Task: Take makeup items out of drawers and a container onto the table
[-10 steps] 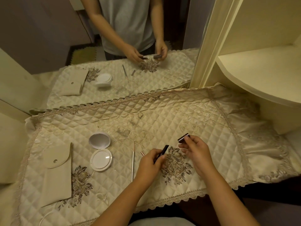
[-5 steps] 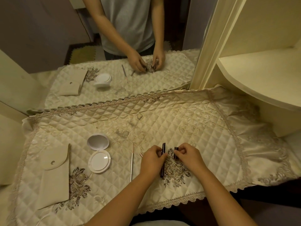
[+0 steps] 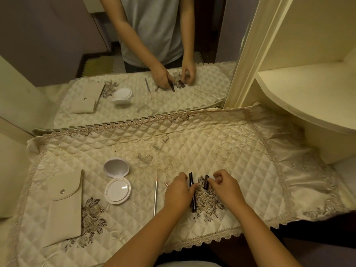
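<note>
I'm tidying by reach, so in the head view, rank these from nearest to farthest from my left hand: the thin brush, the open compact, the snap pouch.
From the left hand:
1. Thin brush, just to its left on the cloth.
2. Open compact, farther left, lid up.
3. Snap pouch, farthest, near the cloth's left edge.

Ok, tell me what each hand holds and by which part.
Left hand pinches the long dark tube near its middle; right hand pinches the short dark cap at its side. Both lie on the cloth.
</note>
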`<state>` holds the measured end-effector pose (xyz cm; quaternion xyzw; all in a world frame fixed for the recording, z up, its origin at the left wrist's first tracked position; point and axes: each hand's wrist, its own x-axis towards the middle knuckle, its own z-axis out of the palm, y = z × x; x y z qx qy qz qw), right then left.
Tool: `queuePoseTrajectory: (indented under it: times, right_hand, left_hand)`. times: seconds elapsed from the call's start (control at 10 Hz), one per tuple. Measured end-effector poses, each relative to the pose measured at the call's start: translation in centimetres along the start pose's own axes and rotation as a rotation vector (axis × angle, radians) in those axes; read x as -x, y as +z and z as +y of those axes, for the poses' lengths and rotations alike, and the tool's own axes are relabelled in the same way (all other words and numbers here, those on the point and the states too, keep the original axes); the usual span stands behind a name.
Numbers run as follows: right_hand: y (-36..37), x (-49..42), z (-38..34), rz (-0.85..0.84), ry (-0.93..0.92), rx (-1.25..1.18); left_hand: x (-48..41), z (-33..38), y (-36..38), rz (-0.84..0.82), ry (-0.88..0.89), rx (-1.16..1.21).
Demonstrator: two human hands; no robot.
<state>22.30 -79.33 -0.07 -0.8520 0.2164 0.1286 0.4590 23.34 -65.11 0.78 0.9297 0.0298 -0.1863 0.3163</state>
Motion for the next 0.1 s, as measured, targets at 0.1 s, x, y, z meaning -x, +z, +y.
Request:
queuePoseTrajectory:
  times: [0.1]
  right_hand:
    - [-2.02,0.91,-0.32,0.030,-0.009,-0.124]
  left_hand:
    - [1.04,-0.48,-2.07,0.049,0.051,0.113]
